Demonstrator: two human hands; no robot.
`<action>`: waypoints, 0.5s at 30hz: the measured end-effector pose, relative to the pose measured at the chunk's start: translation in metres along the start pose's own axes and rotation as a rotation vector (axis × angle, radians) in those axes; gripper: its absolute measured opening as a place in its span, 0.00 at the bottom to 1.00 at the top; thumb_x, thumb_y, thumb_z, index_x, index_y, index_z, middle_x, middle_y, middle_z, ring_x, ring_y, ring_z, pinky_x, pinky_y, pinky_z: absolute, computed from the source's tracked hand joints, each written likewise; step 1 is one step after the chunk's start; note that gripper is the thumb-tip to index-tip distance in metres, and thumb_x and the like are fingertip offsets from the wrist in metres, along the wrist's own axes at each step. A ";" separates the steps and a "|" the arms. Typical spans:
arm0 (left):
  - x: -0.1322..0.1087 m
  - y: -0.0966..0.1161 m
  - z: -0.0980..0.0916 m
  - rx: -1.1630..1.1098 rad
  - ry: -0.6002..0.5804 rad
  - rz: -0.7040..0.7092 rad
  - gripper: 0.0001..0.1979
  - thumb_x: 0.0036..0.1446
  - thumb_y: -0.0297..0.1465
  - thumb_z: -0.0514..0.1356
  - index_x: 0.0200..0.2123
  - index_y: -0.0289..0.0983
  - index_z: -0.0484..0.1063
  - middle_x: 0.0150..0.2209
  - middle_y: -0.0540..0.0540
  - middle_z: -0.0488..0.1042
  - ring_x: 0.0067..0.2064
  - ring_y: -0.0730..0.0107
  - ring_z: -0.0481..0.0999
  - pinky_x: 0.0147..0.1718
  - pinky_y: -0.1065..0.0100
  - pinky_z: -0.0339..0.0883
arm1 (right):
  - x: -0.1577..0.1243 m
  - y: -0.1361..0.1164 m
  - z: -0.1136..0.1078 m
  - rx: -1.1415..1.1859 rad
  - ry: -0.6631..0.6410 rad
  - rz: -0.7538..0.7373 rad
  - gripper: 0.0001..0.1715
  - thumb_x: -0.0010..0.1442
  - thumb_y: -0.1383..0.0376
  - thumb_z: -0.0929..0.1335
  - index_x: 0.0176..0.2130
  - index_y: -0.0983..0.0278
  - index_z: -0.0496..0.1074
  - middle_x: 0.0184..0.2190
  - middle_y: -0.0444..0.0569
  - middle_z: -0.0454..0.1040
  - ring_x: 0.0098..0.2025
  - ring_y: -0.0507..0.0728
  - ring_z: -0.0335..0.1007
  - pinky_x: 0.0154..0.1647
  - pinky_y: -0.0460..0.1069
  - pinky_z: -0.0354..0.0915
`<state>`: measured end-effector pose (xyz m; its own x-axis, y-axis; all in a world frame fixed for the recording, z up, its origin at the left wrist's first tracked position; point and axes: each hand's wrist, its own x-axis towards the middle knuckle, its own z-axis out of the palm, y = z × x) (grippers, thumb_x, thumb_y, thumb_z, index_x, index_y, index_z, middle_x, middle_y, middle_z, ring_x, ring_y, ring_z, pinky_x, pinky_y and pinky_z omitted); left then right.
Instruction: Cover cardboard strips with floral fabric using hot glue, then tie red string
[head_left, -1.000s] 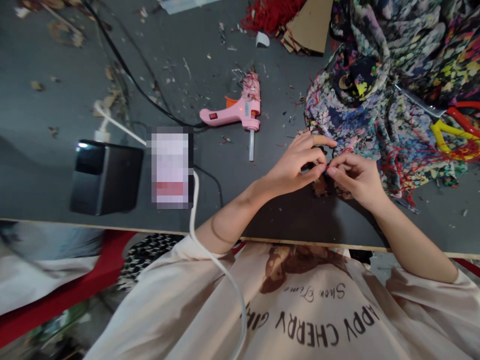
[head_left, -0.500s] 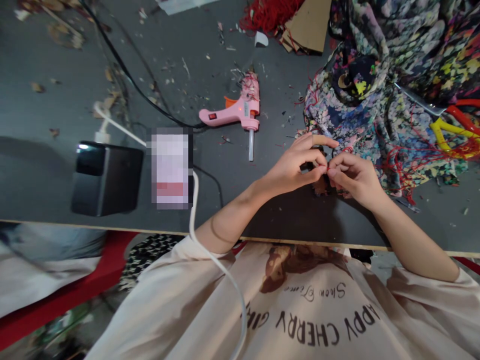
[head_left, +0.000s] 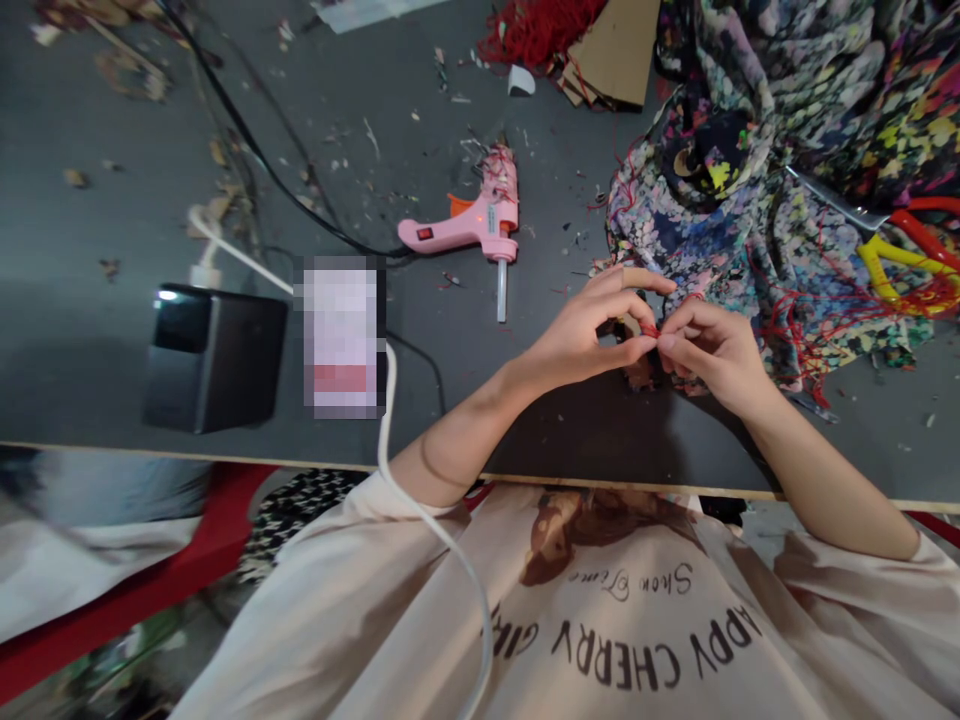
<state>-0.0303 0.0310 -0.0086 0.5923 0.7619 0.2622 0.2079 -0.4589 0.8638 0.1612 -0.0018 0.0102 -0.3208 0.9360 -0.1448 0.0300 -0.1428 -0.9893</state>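
My left hand (head_left: 600, 325) pinches a small piece of red string (head_left: 651, 330) between thumb and index finger, its other fingers stretched toward the patterned cloth. Touching it at the fingertips, my right hand (head_left: 709, 345) is closed on the same red string. A small brown object (head_left: 639, 374) lies partly hidden beneath the hands. Behind and to the right spreads the floral cloth (head_left: 690, 225), with tangled red strings (head_left: 799, 340) over its near edge. What exactly sits between the fingertips is too small to make out.
A pink glue gun (head_left: 465, 228) lies left of my hands. Farther left are a lit phone (head_left: 341, 340) and a black power bank (head_left: 214, 360) with a white cable. Scissors with a yellow and red handle (head_left: 877, 270) rest at right. Cardboard pieces (head_left: 615, 55) lie at the back.
The fingertips have shifted very slightly, and a bit more red string shows between them. Everything else looks the same.
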 end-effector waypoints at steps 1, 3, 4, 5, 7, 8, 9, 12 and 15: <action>0.000 0.000 0.000 -0.005 0.003 -0.004 0.22 0.64 0.52 0.54 0.34 0.40 0.73 0.56 0.42 0.74 0.57 0.62 0.73 0.60 0.56 0.66 | 0.000 0.000 0.000 -0.004 -0.001 -0.006 0.19 0.56 0.53 0.73 0.28 0.64 0.69 0.16 0.39 0.68 0.17 0.46 0.59 0.18 0.43 0.55; 0.000 -0.001 0.000 -0.019 0.018 0.004 0.21 0.64 0.50 0.54 0.34 0.39 0.73 0.55 0.42 0.75 0.56 0.62 0.73 0.57 0.57 0.69 | 0.000 0.001 0.000 -0.001 -0.006 -0.018 0.17 0.57 0.55 0.73 0.28 0.64 0.69 0.17 0.39 0.69 0.17 0.45 0.59 0.18 0.42 0.54; 0.000 -0.001 0.001 -0.028 0.030 0.013 0.20 0.64 0.49 0.55 0.34 0.39 0.73 0.55 0.42 0.75 0.56 0.62 0.74 0.56 0.57 0.70 | 0.000 0.001 0.000 0.005 -0.009 -0.023 0.16 0.58 0.56 0.73 0.28 0.64 0.69 0.17 0.39 0.69 0.17 0.45 0.59 0.18 0.42 0.54; 0.000 -0.002 0.001 -0.034 0.042 0.023 0.19 0.65 0.48 0.55 0.34 0.39 0.73 0.54 0.42 0.75 0.55 0.63 0.74 0.55 0.58 0.71 | -0.001 0.001 0.001 0.011 -0.010 -0.027 0.15 0.58 0.57 0.73 0.28 0.64 0.69 0.17 0.39 0.69 0.17 0.45 0.59 0.18 0.42 0.54; 0.000 -0.003 0.001 -0.042 0.066 0.049 0.17 0.65 0.46 0.57 0.34 0.39 0.73 0.54 0.43 0.76 0.55 0.64 0.74 0.53 0.59 0.72 | -0.001 0.001 0.001 0.020 -0.007 -0.026 0.14 0.58 0.58 0.73 0.28 0.64 0.69 0.17 0.39 0.69 0.17 0.45 0.59 0.18 0.42 0.54; 0.000 -0.004 0.001 -0.046 0.076 0.060 0.17 0.65 0.45 0.57 0.34 0.39 0.73 0.54 0.43 0.76 0.55 0.64 0.74 0.53 0.60 0.72 | -0.001 0.000 0.001 0.020 -0.002 -0.020 0.14 0.58 0.59 0.73 0.28 0.64 0.69 0.17 0.39 0.69 0.17 0.45 0.59 0.18 0.42 0.54; 0.000 -0.004 0.001 -0.048 0.082 0.066 0.16 0.64 0.45 0.58 0.34 0.39 0.73 0.54 0.43 0.76 0.55 0.64 0.74 0.52 0.61 0.72 | -0.001 0.000 0.001 0.017 0.003 -0.014 0.14 0.58 0.59 0.73 0.28 0.64 0.69 0.17 0.39 0.69 0.17 0.45 0.59 0.18 0.42 0.54; -0.001 -0.005 0.001 -0.051 0.090 0.068 0.15 0.64 0.44 0.58 0.34 0.39 0.73 0.53 0.43 0.76 0.55 0.64 0.75 0.52 0.62 0.72 | -0.001 -0.001 0.000 0.001 0.014 0.000 0.13 0.57 0.60 0.73 0.28 0.65 0.70 0.17 0.39 0.69 0.17 0.45 0.58 0.18 0.42 0.54; -0.001 -0.004 0.001 -0.051 0.112 0.074 0.14 0.64 0.42 0.59 0.34 0.39 0.73 0.53 0.43 0.76 0.55 0.65 0.75 0.54 0.62 0.71 | -0.001 -0.001 0.000 0.005 0.015 0.004 0.13 0.57 0.60 0.72 0.28 0.64 0.70 0.16 0.39 0.68 0.17 0.45 0.59 0.18 0.42 0.54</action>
<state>-0.0314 0.0315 -0.0131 0.5131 0.7744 0.3703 0.1249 -0.4942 0.8603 0.1613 -0.0025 0.0111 -0.3062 0.9402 -0.1494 0.0265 -0.1484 -0.9886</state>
